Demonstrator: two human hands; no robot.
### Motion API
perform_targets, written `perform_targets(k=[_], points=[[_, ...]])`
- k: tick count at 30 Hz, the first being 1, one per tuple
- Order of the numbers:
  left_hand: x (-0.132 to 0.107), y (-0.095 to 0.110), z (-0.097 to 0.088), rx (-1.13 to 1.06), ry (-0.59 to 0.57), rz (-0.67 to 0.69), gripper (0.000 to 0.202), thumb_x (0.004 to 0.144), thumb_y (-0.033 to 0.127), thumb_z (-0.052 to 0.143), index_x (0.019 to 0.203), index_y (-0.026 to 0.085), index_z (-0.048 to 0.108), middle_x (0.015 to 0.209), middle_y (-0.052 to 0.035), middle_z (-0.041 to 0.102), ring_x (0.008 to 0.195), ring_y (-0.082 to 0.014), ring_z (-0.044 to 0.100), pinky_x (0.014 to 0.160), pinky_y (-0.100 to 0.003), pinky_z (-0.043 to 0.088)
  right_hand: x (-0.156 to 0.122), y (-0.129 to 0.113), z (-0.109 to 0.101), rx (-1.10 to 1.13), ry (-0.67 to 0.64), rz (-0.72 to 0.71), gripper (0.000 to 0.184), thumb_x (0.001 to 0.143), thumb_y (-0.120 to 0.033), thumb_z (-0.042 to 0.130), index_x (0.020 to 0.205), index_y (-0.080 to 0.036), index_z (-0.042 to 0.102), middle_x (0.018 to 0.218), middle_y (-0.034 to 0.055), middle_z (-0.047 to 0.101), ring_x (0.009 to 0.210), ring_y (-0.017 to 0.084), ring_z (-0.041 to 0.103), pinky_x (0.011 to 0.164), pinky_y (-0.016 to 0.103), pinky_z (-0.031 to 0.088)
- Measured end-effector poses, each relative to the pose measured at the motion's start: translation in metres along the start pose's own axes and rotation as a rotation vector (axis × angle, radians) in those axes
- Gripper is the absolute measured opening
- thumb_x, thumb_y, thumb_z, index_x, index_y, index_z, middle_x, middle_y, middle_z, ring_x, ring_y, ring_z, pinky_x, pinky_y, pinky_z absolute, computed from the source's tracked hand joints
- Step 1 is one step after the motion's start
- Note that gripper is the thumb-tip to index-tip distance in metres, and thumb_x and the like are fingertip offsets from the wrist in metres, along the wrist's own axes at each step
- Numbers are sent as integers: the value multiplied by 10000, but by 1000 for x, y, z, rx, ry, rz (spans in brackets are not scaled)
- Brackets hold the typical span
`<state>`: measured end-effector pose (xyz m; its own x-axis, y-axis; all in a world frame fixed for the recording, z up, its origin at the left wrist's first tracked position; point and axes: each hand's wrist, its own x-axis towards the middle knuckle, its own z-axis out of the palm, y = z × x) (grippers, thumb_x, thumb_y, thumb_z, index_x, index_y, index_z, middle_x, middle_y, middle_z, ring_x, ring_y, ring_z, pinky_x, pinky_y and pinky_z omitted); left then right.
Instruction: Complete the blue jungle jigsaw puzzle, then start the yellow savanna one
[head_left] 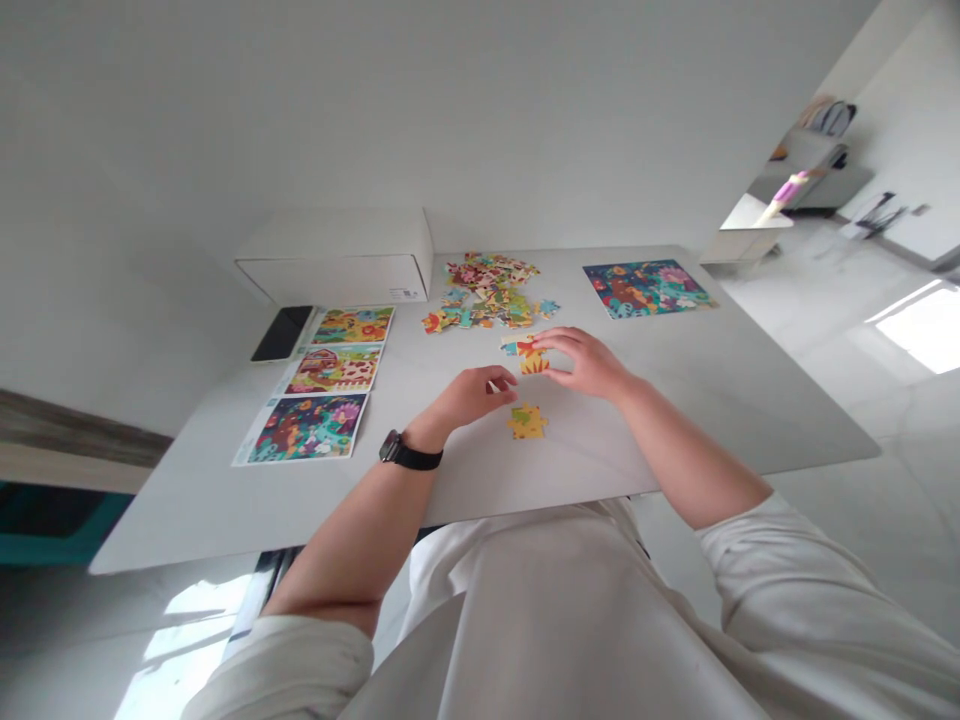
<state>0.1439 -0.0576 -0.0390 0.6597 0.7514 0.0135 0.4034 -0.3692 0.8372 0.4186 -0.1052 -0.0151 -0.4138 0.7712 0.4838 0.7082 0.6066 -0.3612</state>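
Note:
Under the fingertips of my right hand point(589, 362) lie joined-looking jigsaw puzzle pieces point(534, 364), yellow with orange leaf shapes and a bit of blue at the left. Thumb and forefinger hold them at the right edge, close to the tabletop. My left hand point(480, 393), with a black watch on its wrist, hovers just left of them. Its fingers are loosely curved, with a gap to the thumb and nothing between them. Nearer to me, a yellow puzzle piece point(529, 421) with a green patch lies flat, apart from both hands.
Loose puzzle pieces point(491, 290) are heaped by the wall. A finished-looking dark puzzle picture point(651, 288) lies at the right. On the left are a sheet of printed reference pictures point(331, 370), a black phone point(282, 333) and a white box point(334, 275) behind them on the white table point(720, 400).

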Motion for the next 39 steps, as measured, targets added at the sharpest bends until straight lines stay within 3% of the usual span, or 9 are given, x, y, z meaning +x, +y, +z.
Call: perform_targets(k=[6,13,25,39], points=[[-12,5,-4,371,-183,146,612,703,461,906,1253,249,743,1123,-64,713,965,-256,677,877,-329,508,-34,-9,-11,49,-101,47,405,918,-251,750,1316,-324,742,1368,66,728,1272,277,676,1150,494,514],[-17,14,0,484,-304,278,589,797,390,859,1332,228,673,1291,-94,654,1197,-293,636,1023,-362,465,-76,-15,-1,65,-172,71,356,893,-268,797,1242,-339,805,1299,82,744,1178,281,710,1068,476,562],[-17,22,5,449,-309,315,389,823,315,820,1201,251,752,1216,-74,694,1119,-280,669,978,-358,483,-84,-18,9,39,-197,71,301,867,-295,834,1165,-346,842,1219,77,771,1125,285,710,1045,492,550],[-18,21,6,461,-321,302,431,855,320,778,1279,260,737,1227,-80,672,1130,-280,662,989,-359,488,-84,-22,4,1,-225,48,279,869,-253,807,1139,-313,841,1193,88,756,1105,287,702,1030,486,544]])
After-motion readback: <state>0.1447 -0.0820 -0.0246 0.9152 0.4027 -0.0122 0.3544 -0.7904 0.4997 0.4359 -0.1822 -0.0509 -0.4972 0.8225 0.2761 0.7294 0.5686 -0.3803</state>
